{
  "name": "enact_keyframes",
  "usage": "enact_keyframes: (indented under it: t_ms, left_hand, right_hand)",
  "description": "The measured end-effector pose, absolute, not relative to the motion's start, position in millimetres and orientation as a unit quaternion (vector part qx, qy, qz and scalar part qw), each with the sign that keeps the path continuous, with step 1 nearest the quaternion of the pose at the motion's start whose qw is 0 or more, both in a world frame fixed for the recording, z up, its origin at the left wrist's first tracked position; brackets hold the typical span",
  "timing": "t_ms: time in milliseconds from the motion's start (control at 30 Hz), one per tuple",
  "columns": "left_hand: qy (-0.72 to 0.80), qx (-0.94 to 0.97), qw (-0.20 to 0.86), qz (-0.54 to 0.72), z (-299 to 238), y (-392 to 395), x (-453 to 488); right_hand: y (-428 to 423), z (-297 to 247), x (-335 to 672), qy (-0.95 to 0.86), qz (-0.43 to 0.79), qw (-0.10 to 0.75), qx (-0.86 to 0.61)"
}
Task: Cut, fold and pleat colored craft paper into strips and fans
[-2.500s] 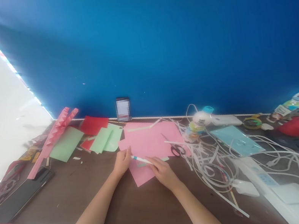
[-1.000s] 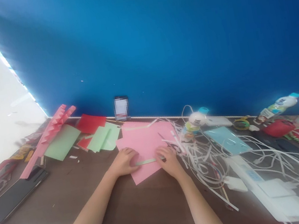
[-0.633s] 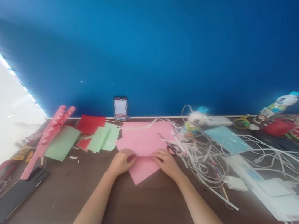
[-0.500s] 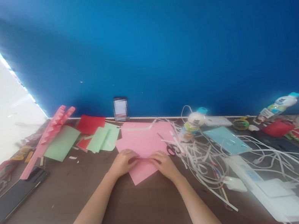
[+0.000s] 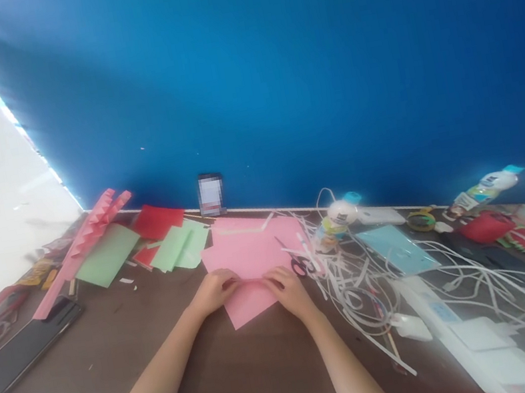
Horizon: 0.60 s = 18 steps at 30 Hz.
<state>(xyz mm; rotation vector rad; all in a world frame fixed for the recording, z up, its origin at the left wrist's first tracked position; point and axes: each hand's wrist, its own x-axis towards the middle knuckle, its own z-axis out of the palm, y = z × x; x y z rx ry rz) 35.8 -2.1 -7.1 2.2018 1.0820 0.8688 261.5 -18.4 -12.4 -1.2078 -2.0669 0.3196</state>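
Observation:
A pink sheet of paper (image 5: 250,308) lies on the table in front of me, with a narrow fold along its far edge. My left hand (image 5: 215,291) pinches the left part of that fold, fingers pressed together. At the fold's right part, my right hand (image 5: 286,289) grips the paper in the same way. More pink paper (image 5: 260,241) lies flat just beyond both hands. Scissors with dark handles (image 5: 300,266) rest right of my right hand, partly among white paper strips.
Green sheets (image 5: 109,254), red paper (image 5: 159,220) and a pleated pink strip (image 5: 81,249) lie left, near a dark phone-like slab (image 5: 25,350). Tangled white cables (image 5: 362,301), a power strip (image 5: 435,308), a bottle (image 5: 340,216) and a blue packet (image 5: 398,248) crowd the right. A blue wall (image 5: 244,91) rises behind.
The view has shifted slightly, so everything sits a little lower. Both hands stay on the folded edge of the pink paper with hardly any movement.

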Motion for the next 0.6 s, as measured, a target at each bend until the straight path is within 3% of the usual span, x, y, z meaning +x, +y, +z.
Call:
enact_keyframes:
  t_ms: [600]
  left_hand:
    - [0.436, 0.784, 0.299, 0.325, -3.2, -2.7, 37.1]
  right_hand:
    - [-20.4, -6.7, 255.2, -0.818, 0.133, 0.325, -0.456]
